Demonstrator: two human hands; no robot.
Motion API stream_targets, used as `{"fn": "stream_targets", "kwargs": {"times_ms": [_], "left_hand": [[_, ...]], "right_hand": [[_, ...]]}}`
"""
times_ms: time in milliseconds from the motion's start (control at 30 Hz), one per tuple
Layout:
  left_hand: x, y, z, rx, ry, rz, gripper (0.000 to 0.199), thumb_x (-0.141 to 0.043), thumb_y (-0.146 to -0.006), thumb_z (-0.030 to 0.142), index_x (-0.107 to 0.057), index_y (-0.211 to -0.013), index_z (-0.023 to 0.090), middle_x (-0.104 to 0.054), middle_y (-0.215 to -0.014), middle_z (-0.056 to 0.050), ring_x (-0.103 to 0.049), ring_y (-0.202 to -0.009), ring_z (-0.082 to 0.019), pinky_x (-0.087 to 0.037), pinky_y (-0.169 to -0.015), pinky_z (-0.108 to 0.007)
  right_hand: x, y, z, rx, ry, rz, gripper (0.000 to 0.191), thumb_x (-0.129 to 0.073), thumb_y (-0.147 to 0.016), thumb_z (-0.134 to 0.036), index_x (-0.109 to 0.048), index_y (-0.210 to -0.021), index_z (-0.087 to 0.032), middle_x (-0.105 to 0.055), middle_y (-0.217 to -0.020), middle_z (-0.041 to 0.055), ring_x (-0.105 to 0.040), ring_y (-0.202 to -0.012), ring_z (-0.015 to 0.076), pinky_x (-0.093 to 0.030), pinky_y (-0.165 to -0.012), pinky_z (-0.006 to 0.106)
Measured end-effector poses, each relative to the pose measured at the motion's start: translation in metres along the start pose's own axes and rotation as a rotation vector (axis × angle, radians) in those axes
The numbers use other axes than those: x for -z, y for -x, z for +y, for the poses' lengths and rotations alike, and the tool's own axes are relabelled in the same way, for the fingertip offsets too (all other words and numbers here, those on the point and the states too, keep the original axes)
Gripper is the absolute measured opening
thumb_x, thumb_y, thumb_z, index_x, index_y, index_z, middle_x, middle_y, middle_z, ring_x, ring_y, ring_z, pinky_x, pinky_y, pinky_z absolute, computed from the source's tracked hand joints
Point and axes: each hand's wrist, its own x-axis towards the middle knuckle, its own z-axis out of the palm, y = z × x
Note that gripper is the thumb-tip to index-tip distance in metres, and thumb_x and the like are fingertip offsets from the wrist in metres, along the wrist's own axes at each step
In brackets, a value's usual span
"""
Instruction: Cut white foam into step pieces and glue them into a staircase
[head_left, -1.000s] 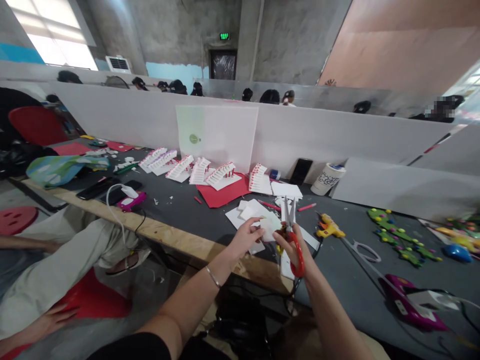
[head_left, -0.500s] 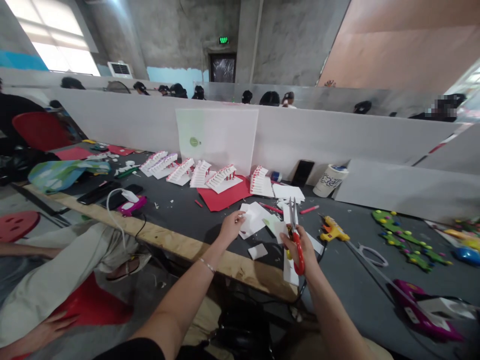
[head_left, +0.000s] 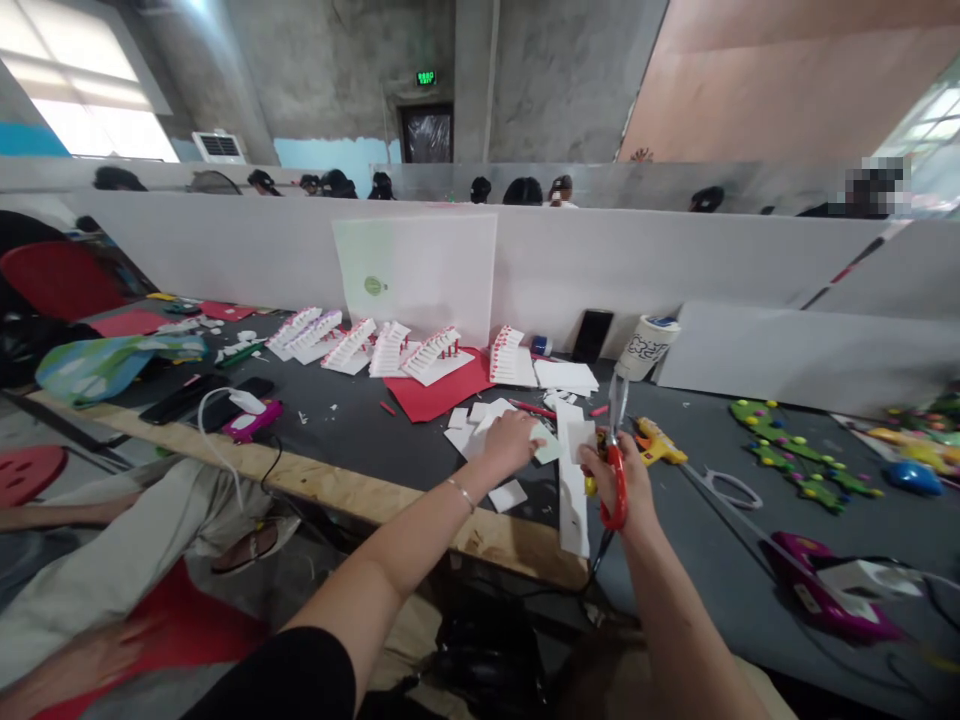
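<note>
- On the counter [head_left: 712, 540], far side: a row of white stepped paper models [head_left: 390, 352] with red trim, some on a red sheet [head_left: 450, 390], near a phone [head_left: 592, 335] and a paper cup [head_left: 645, 345] by a white partition [head_left: 637, 270].
- Just right of the hands: a yellow glue gun [head_left: 652, 443]; farther right, a green foam cutout [head_left: 787, 460] and a pink device [head_left: 832, 600].
- Below the counter's wooden edge, at left: a seated person's legs [head_left: 127, 510] in pale trousers, apart from the two working arms.
- Under the hands: white card scraps [head_left: 469, 430] and a long white strip [head_left: 571, 490].
- Above the counter, just beside the blades: a small pale green card [head_left: 546, 445], held in the left hand [head_left: 514, 445].
- Left arm reaching in from lower left, bracelet at the wrist; fingers [head_left: 531, 432] pressed together, pinching the card.
- Red-handled scissors [head_left: 617, 405] upright in the right hand [head_left: 626, 490], blades closed and pointing away; fingers [head_left: 592, 465] curled around the handles.
</note>
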Motion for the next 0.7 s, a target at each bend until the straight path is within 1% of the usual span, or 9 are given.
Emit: {"fn": "stream_targets", "kwargs": {"times_ms": [67, 100, 200, 300, 400, 500, 567, 667, 700], "left_hand": [[-0.014, -0.004, 0.013, -0.004, -0.102, -0.114, 0.061, -0.077, -0.075, 0.039, -0.06, -0.129, 0.016, -0.056, -0.137, -0.021, -0.049, -0.127, -0.038, -0.037, -0.105, -0.049], [-0.018, -0.005, 0.016, 0.001, -0.125, -0.16, 0.068, -0.079, -0.072, 0.042, -0.058, -0.131, 0.015, -0.054, -0.138, -0.023, -0.048, -0.128, -0.04, -0.036, -0.106, -0.052], [-0.024, -0.008, 0.015, 0.024, -0.089, -0.208, 0.063, -0.083, -0.067, 0.043, -0.063, -0.121, 0.015, -0.059, -0.131, -0.022, -0.051, -0.125, -0.041, -0.033, -0.108, -0.055], [-0.02, -0.008, 0.005, 0.041, -0.012, -0.142, 0.044, -0.076, -0.076, 0.037, -0.066, -0.115, 0.017, -0.063, -0.127, -0.018, -0.054, -0.123, -0.035, -0.037, -0.108, -0.049], [-0.009, -0.007, -0.006, 0.078, 0.105, -0.014, 0.025, -0.057, -0.091, 0.029, -0.067, -0.112, 0.018, -0.066, -0.12, -0.014, -0.057, -0.119, -0.028, -0.04, -0.107, -0.043], [0.005, 0.003, -0.014, 0.142, 0.257, 0.161, 0.03, -0.041, -0.098, 0.025, -0.066, -0.113, 0.018, -0.066, -0.12, -0.013, -0.057, -0.119, -0.025, -0.042, -0.107, -0.042], [0.009, 0.015, -0.016, 0.19, 0.368, 0.251, 0.035, -0.033, -0.1, 0.029, -0.064, -0.112, 0.017, -0.067, -0.113, -0.012, -0.063, -0.108, -0.023, -0.05, -0.098, -0.04], [0.004, 0.037, -0.01, 0.26, 0.684, 0.291, 0.035, -0.039, -0.099, 0.041, -0.064, -0.104, 0.017, -0.068, -0.095, -0.008, -0.067, -0.082, -0.018, -0.059, -0.076, -0.036], [0.001, 0.044, -0.006, 0.307, 0.956, 0.28, 0.031, -0.05, -0.094, 0.044, -0.064, -0.101, 0.017, -0.068, -0.092, -0.007, -0.066, -0.079, -0.018, -0.059, -0.074, -0.036]], "right_hand": [[0.004, -0.001, -0.003, -0.043, -0.045, 0.009, 0.053, -0.068, -0.061, -0.059, -0.047, -0.095, -0.024, -0.057, -0.065, -0.0048, -0.055, -0.051, 0.015, -0.047, -0.053, 0.031], [0.006, -0.001, -0.004, -0.059, -0.063, 0.015, 0.052, -0.07, -0.061, -0.057, -0.048, -0.095, -0.024, -0.056, -0.064, -0.0051, -0.054, -0.051, 0.0148, -0.047, -0.053, 0.031], [0.01, 0.0, -0.007, -0.042, -0.086, 0.038, 0.05, -0.072, -0.061, -0.052, -0.05, -0.095, -0.023, -0.056, -0.063, -0.005, -0.053, -0.05, 0.0146, -0.046, -0.052, 0.031], [0.012, 0.0, -0.006, -0.032, -0.151, 0.03, 0.051, -0.075, -0.06, -0.051, -0.051, -0.096, -0.023, -0.057, -0.066, -0.0046, -0.054, -0.051, 0.0145, -0.047, -0.052, 0.031], [0.01, 0.0, -0.004, -0.014, -0.188, -0.015, 0.053, -0.079, -0.058, -0.05, -0.052, -0.096, -0.024, -0.056, -0.065, -0.0065, -0.054, -0.051, 0.0141, -0.049, -0.053, 0.032], [0.004, 0.002, -0.003, -0.01, -0.201, -0.049, 0.055, -0.081, -0.055, -0.052, -0.052, -0.093, -0.025, -0.054, -0.06, -0.0081, -0.052, -0.048, 0.0134, -0.048, -0.05, 0.03], [-0.004, 0.005, -0.004, -0.015, -0.217, -0.081, 0.054, -0.08, -0.056, -0.054, -0.052, -0.092, -0.025, -0.054, -0.059, -0.0082, -0.052, -0.047, 0.0136, -0.047, -0.048, 0.029], [-0.018, 0.014, -0.005, -0.008, -0.24, -0.154, 0.052, -0.08, -0.057, -0.052, -0.053, -0.093, -0.025, -0.055, -0.06, -0.0074, -0.052, -0.048, 0.014, -0.048, -0.049, 0.03], [-0.023, 0.017, -0.004, 0.005, -0.239, -0.174, 0.052, -0.08, -0.058, -0.051, -0.054, -0.093, -0.024, -0.055, -0.06, -0.0072, -0.053, -0.049, 0.014, -0.048, -0.049, 0.03]]}}
